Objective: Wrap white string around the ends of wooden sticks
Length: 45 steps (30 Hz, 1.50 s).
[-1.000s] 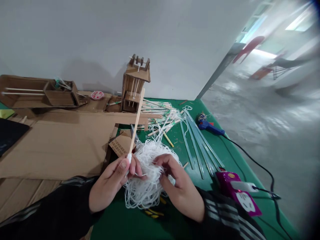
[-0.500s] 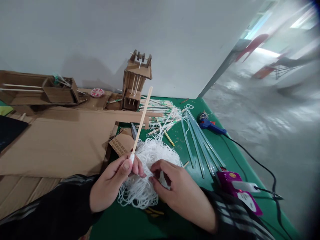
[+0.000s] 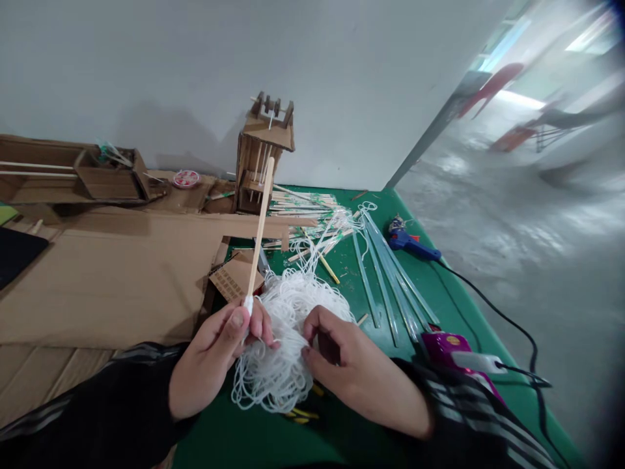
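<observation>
My left hand (image 3: 219,345) is closed around the lower end of a thin wooden stick (image 3: 261,228), which points up and leans slightly right. White string is wrapped round the stick just above my thumb. My right hand (image 3: 346,365) is curled in a pinch at the right side of a loose heap of white string (image 3: 288,371); a strand seems to be between finger and thumb, though it blends with the heap behind. The heap lies on the green table (image 3: 336,430), under and between both hands.
A cardboard tower (image 3: 266,143) stands against the wall, a cardboard box structure (image 3: 110,179) to its left. Bundled sticks (image 3: 303,202), clear glue sticks (image 3: 385,280), a blue glue gun (image 3: 415,246) and a purple packet (image 3: 442,345) lie on the right. A cardboard sheet (image 3: 112,273) covers the left.
My left hand and the stick have shifted slightly left, and the stick stands more upright. My right hand has drawn a little to the right, widening the gap between the hands.
</observation>
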{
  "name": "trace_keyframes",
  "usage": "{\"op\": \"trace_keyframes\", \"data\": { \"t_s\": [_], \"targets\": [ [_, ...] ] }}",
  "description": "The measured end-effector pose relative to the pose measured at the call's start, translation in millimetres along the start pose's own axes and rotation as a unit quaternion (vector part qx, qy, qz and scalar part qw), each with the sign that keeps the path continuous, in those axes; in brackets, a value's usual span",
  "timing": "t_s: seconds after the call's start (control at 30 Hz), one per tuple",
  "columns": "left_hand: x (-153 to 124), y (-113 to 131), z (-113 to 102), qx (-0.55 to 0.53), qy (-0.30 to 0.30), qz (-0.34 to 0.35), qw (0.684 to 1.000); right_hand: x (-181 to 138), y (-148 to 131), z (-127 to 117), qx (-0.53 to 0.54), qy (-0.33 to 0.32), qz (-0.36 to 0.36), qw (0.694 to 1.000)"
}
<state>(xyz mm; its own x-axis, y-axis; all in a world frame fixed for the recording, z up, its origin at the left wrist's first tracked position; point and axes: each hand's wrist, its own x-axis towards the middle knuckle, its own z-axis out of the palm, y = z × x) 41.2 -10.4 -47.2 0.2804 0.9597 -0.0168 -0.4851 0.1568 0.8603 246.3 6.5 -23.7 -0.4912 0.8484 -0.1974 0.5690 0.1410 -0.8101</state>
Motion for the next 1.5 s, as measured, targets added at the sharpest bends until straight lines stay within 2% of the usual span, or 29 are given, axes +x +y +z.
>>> {"op": "trace_keyframes", "data": {
  "t_s": [0.13,0.23,0.4,0.5,0.67,0.8,1.0,1.13,1.33,1.5],
  "targets": [
    [-1,-1,-2,0.016,-0.011,-0.001,1.0,-8,-9,2,0.002,0.082,-0.067,0.994],
    [-4,-1,-4,0.057,-0.011,-0.007,0.998,-6,-16,4,0.0,0.082,-0.114,0.99],
    [-6,0,-5,0.097,-0.009,-0.008,0.995,7,-16,8,-0.102,0.06,-0.054,0.992],
    [-5,0,-5,0.096,-0.013,-0.005,0.995,9,-14,8,-0.124,0.033,-0.042,0.991],
    [-4,-3,-7,0.096,-0.005,-0.001,0.995,9,-16,7,-0.065,-0.017,-0.034,0.997],
    [-4,-2,-6,0.1,0.0,0.005,0.995,13,-15,8,0.051,-0.056,0.005,0.997],
    [-4,6,-4,0.25,0.032,0.022,0.967,19,-8,14,0.175,-0.094,0.022,0.98],
    [-3,9,-3,0.289,0.035,0.024,0.956,21,-5,19,0.17,-0.09,0.017,0.981],
    [-1,9,0,0.274,0.016,0.023,0.961,22,-7,22,0.164,-0.109,0.045,0.979],
    [-2,9,0,0.294,0.001,0.042,0.955,20,-3,24,0.143,-0.098,0.038,0.984]
  ]
}}
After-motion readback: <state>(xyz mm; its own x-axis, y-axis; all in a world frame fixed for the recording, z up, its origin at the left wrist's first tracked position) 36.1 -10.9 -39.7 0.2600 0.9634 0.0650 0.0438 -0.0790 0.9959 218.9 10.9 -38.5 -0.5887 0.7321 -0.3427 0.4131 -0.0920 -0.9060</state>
